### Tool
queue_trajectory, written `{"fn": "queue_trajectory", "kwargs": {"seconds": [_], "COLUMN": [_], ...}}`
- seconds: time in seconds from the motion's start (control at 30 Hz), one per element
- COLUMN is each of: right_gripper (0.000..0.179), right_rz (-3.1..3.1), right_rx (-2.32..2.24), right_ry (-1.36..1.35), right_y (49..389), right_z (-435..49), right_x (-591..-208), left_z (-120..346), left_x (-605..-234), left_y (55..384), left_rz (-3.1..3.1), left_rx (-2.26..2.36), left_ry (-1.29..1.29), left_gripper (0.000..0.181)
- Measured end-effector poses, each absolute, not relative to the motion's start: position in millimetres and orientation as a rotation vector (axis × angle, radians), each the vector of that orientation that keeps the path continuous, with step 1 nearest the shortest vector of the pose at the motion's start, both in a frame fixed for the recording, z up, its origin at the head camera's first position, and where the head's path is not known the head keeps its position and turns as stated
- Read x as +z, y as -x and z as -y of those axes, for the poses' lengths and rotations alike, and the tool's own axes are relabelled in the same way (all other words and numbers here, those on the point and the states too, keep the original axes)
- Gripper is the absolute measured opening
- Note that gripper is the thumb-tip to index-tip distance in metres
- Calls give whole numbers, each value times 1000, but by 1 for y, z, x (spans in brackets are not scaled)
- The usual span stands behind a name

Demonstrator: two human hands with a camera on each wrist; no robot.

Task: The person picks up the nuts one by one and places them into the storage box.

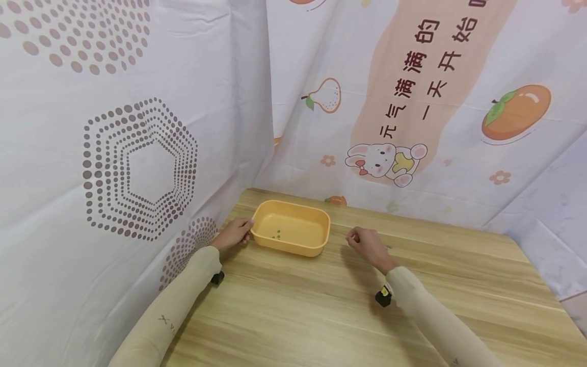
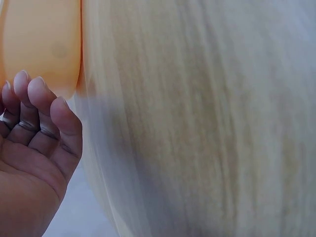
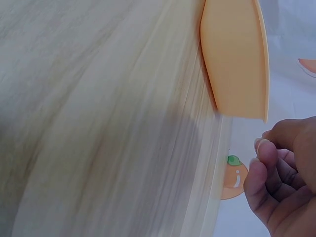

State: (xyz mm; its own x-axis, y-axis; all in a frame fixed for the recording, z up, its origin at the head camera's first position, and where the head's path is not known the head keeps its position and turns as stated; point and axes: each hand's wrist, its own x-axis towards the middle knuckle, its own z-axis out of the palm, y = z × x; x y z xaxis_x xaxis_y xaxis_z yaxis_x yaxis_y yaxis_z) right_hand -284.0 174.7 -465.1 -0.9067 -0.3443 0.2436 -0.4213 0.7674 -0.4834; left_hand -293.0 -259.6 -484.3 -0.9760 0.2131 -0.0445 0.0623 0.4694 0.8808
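Observation:
A yellow-orange plastic basin (image 1: 293, 248) stands on the wooden table, with several tiny dark pieces (image 1: 277, 235) on its floor, too small to make out. At the basin's left end, my left hand (image 1: 233, 234) grips the rim. The left wrist view shows its bent fingers (image 2: 52, 106) against the outer wall, the thumb hidden. To the right of the basin, apart from it, is my right hand (image 1: 369, 247) above the table. Its fingers are curled and the thumb meets the forefinger; no object shows between the tips (image 3: 266, 148).
A small metallic piece (image 1: 389, 247) lies on the wooden table (image 1: 293, 306) just beyond the right hand. White printed curtains hang along the left side (image 1: 220, 102) and behind the table (image 1: 298, 168). The basin stands near the table's back left corner.

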Motion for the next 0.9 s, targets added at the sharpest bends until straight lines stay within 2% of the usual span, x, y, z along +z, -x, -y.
{"fn": "queue_trajectory", "kwargs": {"seconds": [0.9], "right_gripper": [8], "right_rz": [2831], "right_rx": [853], "right_ry": [-665], "right_y": [285], "right_z": [-146], "right_x": [-465], "left_z": [260], "left_x": [-485], "left_y": [292], "left_rz": [-2546], "left_rx": [1550], "left_ry": [-261], "left_gripper": [36]}}
